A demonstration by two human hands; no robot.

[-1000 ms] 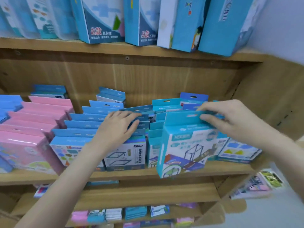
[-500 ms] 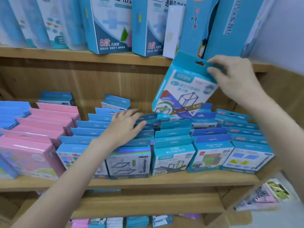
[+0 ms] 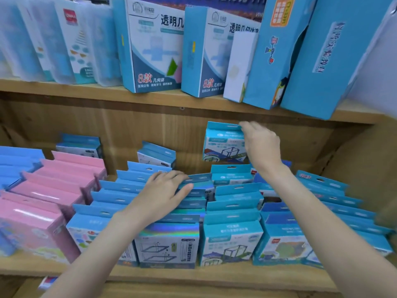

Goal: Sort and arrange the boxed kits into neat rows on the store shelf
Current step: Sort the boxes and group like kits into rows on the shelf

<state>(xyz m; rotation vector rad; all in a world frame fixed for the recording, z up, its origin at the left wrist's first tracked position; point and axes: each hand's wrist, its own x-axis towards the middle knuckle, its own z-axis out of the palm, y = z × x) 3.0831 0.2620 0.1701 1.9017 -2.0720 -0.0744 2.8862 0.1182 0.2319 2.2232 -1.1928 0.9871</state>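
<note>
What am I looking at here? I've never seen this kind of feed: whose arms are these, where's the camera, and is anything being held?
There is no machine here: these are a person's two bare arms, filmed by one wide-angle camera worn on the head, looking forward and down. The wooden shelf holds rows of small boxed kits, blue ones in the middle and right, pink ones on the left. Taller blue boxes stand on the shelf above. The right hand has a grip on the top flap of one blue kit, holding it at the back of a row. The left hand rests flat on the kit tops, steadying them.
</note>
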